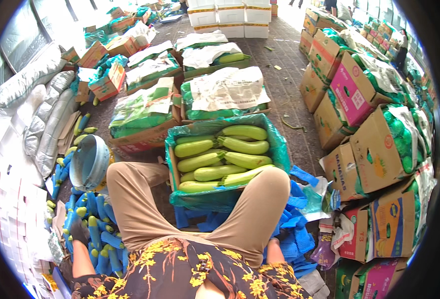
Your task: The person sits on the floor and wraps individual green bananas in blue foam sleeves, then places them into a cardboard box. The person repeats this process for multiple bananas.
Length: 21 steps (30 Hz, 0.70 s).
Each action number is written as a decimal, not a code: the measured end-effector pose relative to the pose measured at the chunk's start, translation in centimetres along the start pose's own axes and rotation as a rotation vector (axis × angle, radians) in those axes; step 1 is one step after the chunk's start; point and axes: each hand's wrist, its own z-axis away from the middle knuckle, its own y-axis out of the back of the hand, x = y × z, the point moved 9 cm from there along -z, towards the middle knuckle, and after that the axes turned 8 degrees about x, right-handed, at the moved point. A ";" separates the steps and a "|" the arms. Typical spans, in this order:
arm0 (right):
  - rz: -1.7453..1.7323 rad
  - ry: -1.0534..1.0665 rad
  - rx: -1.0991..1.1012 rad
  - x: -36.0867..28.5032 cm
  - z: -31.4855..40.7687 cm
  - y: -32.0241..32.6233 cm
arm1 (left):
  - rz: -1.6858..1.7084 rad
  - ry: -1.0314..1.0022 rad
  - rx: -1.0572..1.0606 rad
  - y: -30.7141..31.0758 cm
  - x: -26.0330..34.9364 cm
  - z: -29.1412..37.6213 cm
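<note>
My left hand (78, 230), in a dark glove, reaches down onto a heap of pale green squashes in blue foam-net sleeves (104, 239) at my left side; whether it grips one is unclear. Only my right forearm shows, low beside my right thigh, its hand hidden near a pile of blue foam-net sleeves (298, 239). Before my knees stands a cardboard box lined with green plastic film (276, 138). Bare light green zucchini (220, 172) lie in it in two columns, without sleeves.
A blue-grey bucket (89, 162) stands by my left knee. Packed boxes covered with paper and film (225, 89) stand beyond the open box. Stacked cardboard cartons (380, 149) line the right side. White foam boxes (229, 17) are stacked at the back, silver wrapped rolls (55, 127) at the left.
</note>
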 end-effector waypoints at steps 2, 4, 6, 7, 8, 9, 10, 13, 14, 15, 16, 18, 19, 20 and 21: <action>-0.008 0.012 0.004 -0.3 0.3 -0.1 | 0.160 -0.181 -0.071 -6.6 9.1 0.5; -0.033 0.025 0.034 -0.1 0.4 0.3 | 0.551 -0.088 -0.242 -14.8 16.7 3.3; -0.065 0.070 0.125 0.2 0.9 2.9 | 0.432 -0.257 -0.472 -22.1 24.1 9.4; -0.122 0.088 0.183 0.6 1.5 5.4 | 0.407 -0.346 -0.606 -25.2 27.0 13.6; -0.230 0.116 0.282 0.9 2.6 8.9 | 0.385 -0.415 -0.767 -28.2 29.2 18.1; -0.239 0.153 0.382 1.4 4.2 13.2 | 0.351 -0.446 -0.869 -30.8 30.7 22.3; -0.246 0.211 0.481 1.4 6.5 17.8 | 0.293 -0.392 -1.016 -33.6 31.2 26.5; -0.514 0.634 0.651 -2.0 15.6 31.9 | 0.073 -0.414 -1.318 -38.9 30.6 39.1; -0.398 0.672 0.675 -3.8 18.3 35.2 | 0.027 -0.460 -1.447 -39.7 30.0 43.4; -0.289 0.811 0.764 -6.5 21.9 38.1 | 0.038 -0.351 -1.646 -40.2 29.0 47.3; -0.246 0.946 0.721 -9.6 24.6 39.7 | 0.125 -0.297 -1.777 -40.0 28.7 50.5; -0.128 1.202 0.618 -16.6 28.6 40.3 | 0.328 -0.172 -2.002 -39.4 28.7 54.6; -0.039 1.293 0.528 -19.8 29.8 39.3 | 0.466 -0.115 -1.919 -39.3 28.8 54.3; 0.024 1.394 0.510 -22.9 31.0 38.2 | 0.468 -0.045 -1.780 -40.5 28.2 53.0; 0.116 1.497 0.478 -25.7 31.8 36.4 | 0.537 0.004 -1.659 -41.1 27.8 51.4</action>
